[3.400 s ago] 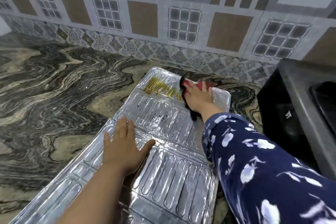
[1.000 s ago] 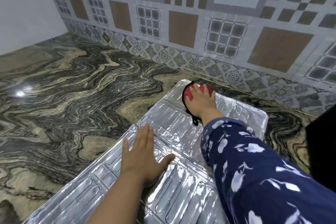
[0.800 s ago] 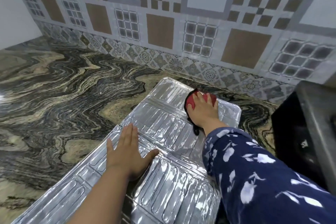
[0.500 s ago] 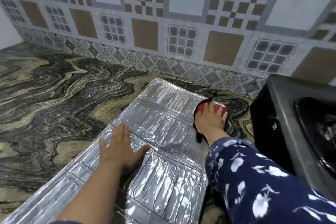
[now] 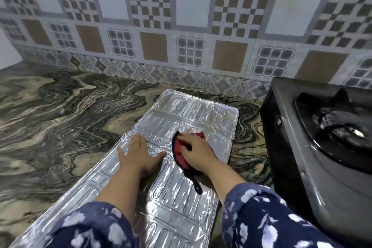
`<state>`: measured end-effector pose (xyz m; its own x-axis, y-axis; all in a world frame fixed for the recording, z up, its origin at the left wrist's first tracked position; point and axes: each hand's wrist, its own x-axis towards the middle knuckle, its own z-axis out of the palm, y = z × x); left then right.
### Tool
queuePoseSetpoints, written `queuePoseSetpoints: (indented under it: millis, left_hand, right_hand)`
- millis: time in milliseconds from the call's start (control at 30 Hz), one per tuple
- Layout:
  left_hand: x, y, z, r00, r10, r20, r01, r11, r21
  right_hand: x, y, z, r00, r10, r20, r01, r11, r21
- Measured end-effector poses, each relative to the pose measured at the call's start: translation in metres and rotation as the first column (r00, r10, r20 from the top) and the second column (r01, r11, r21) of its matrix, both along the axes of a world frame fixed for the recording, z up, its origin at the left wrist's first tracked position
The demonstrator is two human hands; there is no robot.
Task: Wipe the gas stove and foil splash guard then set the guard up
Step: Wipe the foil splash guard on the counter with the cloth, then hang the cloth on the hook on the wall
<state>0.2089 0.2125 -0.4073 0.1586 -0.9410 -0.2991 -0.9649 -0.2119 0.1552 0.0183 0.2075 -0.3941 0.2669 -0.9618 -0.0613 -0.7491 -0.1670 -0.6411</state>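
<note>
The embossed silver foil splash guard (image 5: 181, 119) lies flat on the swirled dark marble tabletop (image 5: 60, 110), running from 6 o'clock up toward 12, its far end just short of the patterned tile wall (image 5: 181, 26). The black gas stove (image 5: 322, 147) stands at 3 o'clock, just beside the guard's right edge.

Your left hand (image 5: 136, 153) lies flat and spread on the foil, fingers straight, holding nothing, simply pinning the sheet. Your right hand (image 5: 196, 152) presses a red cloth with black trim (image 5: 178, 152) against the foil, fingers loosely curled over it; a black loop of the cloth trails toward 6 o'clock.

Judge the guard as very light, thin and easily creased: it will likely slide or buckle under a hard stroke, so keep that flat palm on it and wipe along the ribs. It folds at the seams between panels, so when you stand it up, take it by the rolled outer edges with both hands, not by the middle.
</note>
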Motion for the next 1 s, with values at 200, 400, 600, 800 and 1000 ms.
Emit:
queuePoseSetpoints:
  millis: [200,400,600,800,1000]
  left_hand:
    - [-0.043,-0.011,0.021,0.978,-0.136,-0.158,0.098,0.969,-0.225]
    - [-0.087,0.001,0.021,0.965,-0.138,-0.223,0.072,0.957,-0.281]
    - [-0.079,0.005,0.019,0.704,-0.072,-0.707,-0.169,0.949,-0.265]
    - [-0.078,0.015,0.059,0.501,-0.173,-0.848,-0.138,0.951,-0.276]
    - [-0.076,0.013,0.137,0.68,-0.378,-0.628,-0.002,0.856,-0.518]
  right_hand:
    - [-0.029,-0.005,0.006,0.91,-0.353,-0.217,0.355,0.934,-0.031]
    - [-0.016,0.006,-0.002,0.866,-0.497,0.044,0.491,0.864,0.11]
    - [-0.015,0.004,0.023,0.709,-0.571,0.414,0.475,0.821,0.318]
    - [-0.018,0.011,0.083,0.653,-0.52,0.551,0.407,0.854,0.324]
    - [-0.035,0.018,0.176,0.732,-0.303,0.61,0.275,0.951,0.143]
